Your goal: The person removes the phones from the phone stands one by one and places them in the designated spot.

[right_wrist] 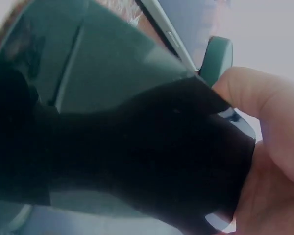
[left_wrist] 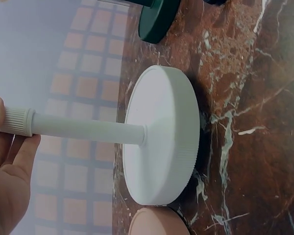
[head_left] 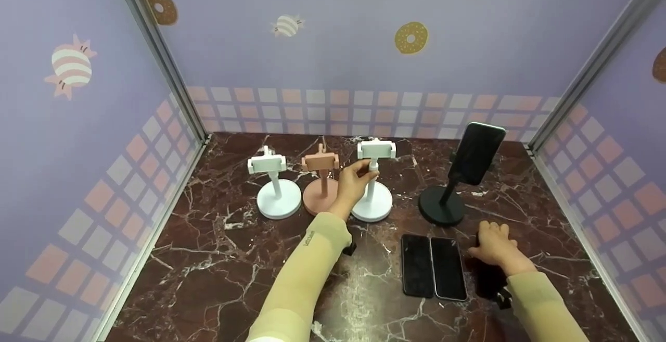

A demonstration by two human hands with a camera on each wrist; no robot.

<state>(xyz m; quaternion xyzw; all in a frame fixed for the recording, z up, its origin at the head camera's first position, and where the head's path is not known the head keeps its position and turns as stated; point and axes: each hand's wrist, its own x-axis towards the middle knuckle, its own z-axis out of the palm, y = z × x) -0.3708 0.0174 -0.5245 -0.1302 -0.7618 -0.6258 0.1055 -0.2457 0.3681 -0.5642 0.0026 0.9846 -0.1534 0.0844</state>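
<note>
My left hand (head_left: 354, 183) pinches the ribbed collar on the stem of a white phone stand (head_left: 376, 149). In the left wrist view, thumb and fingers close around that collar (left_wrist: 17, 121), and the round base (left_wrist: 161, 137) sits on the table. At the right, my right hand (head_left: 497, 245) holds a dark smartphone (right_wrist: 137, 137) by one end. The phone's glossy face fills much of the right wrist view, with the thumb on its edge. From the head camera it is mostly a dark shape below the hand.
Left of the gripped stand are a pink phone stand (head_left: 315, 196) and another white stand (head_left: 278, 199). A black stand (head_left: 442, 206) bears a tilted smartphone (head_left: 476, 153). Two dark smartphones (head_left: 417, 266) lie side by side on the marbled table (head_left: 208, 279). Patterned walls enclose three sides.
</note>
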